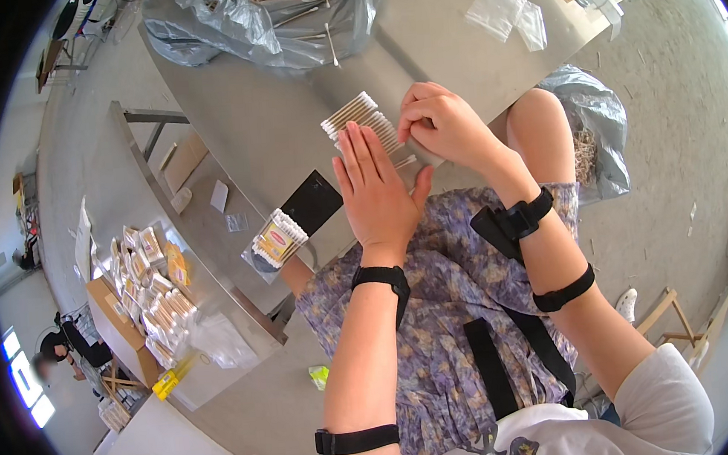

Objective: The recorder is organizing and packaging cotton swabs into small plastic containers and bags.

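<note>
A row of wooden-stick cotton swabs (357,115) lies side by side on the metal table. My left hand (378,194) rests flat across the swabs with its fingers stretched out, covering part of them. Close to their right ends is my right hand (445,123), its fingers curled in. Whatever it may hold is hidden. One swab (404,163) sticks out apart from the row, between the two hands. Left of my left hand, a pack of white-tipped swabs (279,238) with a pink and yellow label sits by a black flat pad (311,201) at the table edge.
A grey plastic bag (290,49) of loose swabs stands at the far left of the table (444,54). Clear bags (508,15) lie far right. Many packed swabs (159,286) cover a side table. Another swab bag (600,136) is beside my right leg. A person (70,353) is far left.
</note>
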`<state>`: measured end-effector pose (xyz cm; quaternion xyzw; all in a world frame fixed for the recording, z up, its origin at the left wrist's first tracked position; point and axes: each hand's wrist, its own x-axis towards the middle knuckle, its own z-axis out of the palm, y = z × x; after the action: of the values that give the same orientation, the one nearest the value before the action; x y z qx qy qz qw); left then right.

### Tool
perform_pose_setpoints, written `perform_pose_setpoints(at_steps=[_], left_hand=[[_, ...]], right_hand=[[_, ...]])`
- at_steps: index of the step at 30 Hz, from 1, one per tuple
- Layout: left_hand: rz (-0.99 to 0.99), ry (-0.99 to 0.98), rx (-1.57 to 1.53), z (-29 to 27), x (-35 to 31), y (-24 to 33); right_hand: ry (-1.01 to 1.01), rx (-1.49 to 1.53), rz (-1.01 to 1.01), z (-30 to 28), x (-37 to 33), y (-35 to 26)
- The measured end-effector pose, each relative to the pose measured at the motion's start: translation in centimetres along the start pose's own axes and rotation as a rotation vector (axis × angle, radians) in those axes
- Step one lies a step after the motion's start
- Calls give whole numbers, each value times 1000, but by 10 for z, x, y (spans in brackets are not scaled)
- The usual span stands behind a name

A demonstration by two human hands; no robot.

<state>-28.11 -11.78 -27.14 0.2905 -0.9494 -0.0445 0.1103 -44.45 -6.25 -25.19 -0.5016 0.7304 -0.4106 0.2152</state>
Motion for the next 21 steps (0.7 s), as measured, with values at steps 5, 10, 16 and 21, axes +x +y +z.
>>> perform_pose_setpoints(at_steps=[5,10,16,21], left_hand=[[1,7,2,0,0,-1],[-3,4,-3,1,0,-2],[0,9,2,0,0,-1],[-2,5,-1,0,0,0]], right_hand=[[-20,-17,17,0,0,-2],[-47,-36,-34,-2,-1,-3],[21,52,14,-1,2,-2],[27,17,11,0,2,0]])
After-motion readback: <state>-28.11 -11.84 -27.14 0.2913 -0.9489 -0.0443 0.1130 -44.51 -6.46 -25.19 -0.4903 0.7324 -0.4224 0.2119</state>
